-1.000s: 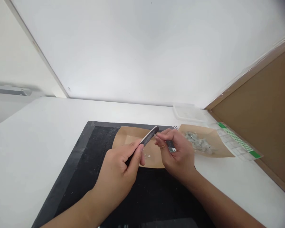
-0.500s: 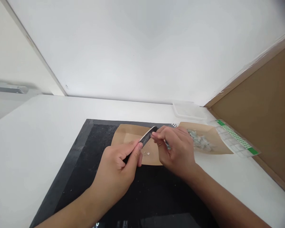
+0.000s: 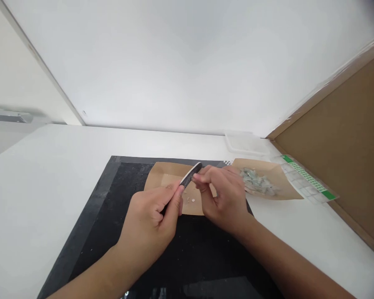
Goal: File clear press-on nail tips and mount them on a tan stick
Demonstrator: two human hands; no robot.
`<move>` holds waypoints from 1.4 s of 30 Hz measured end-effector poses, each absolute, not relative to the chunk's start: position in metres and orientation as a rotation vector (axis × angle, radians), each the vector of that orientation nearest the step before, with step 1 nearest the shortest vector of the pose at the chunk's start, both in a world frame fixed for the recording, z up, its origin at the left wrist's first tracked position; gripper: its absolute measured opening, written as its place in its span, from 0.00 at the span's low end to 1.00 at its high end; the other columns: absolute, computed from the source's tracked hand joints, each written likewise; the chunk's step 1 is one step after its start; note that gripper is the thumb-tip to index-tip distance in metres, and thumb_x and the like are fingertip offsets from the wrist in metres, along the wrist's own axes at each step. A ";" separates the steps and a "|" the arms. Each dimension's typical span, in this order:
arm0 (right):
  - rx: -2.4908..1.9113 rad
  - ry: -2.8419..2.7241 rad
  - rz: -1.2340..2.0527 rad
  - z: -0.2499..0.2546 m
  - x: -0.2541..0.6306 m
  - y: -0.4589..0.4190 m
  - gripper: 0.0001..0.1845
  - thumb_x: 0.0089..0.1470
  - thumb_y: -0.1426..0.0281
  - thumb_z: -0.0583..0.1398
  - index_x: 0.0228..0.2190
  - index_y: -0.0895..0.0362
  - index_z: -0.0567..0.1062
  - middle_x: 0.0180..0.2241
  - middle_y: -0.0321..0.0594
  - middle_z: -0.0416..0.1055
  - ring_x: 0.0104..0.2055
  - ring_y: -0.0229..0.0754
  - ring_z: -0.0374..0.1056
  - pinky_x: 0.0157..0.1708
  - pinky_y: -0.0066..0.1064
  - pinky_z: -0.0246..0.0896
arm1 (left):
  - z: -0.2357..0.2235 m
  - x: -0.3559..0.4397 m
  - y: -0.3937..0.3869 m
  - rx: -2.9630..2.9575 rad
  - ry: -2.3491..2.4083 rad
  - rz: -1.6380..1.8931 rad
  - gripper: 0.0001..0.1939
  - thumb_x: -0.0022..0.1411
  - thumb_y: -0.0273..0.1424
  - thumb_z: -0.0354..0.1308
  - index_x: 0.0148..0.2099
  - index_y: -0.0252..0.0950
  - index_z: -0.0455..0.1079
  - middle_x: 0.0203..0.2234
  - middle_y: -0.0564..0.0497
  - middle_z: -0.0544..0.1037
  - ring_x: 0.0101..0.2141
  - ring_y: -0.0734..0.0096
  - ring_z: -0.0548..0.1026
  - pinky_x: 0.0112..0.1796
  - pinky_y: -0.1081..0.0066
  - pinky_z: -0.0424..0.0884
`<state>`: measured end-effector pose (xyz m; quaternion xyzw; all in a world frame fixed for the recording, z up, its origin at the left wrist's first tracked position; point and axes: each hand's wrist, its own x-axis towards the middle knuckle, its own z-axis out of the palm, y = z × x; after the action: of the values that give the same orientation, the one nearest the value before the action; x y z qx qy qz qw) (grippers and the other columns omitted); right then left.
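Observation:
My left hand (image 3: 154,214) is closed around a black nail file (image 3: 190,175) with a pale edge, its free end tilted up and to the right. Pinched fingers of my right hand (image 3: 222,195) meet the file's flat face; a small piece between them is mostly hidden, so I cannot make it out. Below both hands lies a shallow brown paper tray (image 3: 162,169), with a few tiny pale bits (image 3: 192,200) in it.
A black mat (image 3: 187,257) lies under the middle tray. On the right, another brown paper tray (image 3: 291,191) holds a heap of small clear-greenish pieces (image 3: 257,182). Beside it rests a clear plastic sheet with a green strip (image 3: 308,176). Behind is a clear shallow container (image 3: 247,144); cardboard (image 3: 339,141) stands at right.
The whole view has shifted slightly. Both hands keep their grips, and my right fingers sit a little further left against the nail file.

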<state>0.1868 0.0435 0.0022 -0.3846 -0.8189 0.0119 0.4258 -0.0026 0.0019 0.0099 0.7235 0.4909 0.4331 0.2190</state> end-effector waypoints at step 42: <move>-0.934 -1.907 0.183 -0.006 0.192 0.044 0.07 0.66 0.76 0.62 0.36 0.53 0.72 0.29 0.34 0.74 0.28 0.38 0.68 0.30 0.34 0.58 | -0.002 -0.009 0.005 2.374 1.542 0.990 0.14 0.79 0.33 0.50 0.58 0.38 0.74 0.44 0.47 0.81 0.42 0.61 0.79 0.43 0.63 0.76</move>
<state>0.1917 0.0436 -0.0063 -0.3835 -0.7830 0.0751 0.4839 -0.0090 0.0048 -0.0016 0.7896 0.5128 0.3294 0.0713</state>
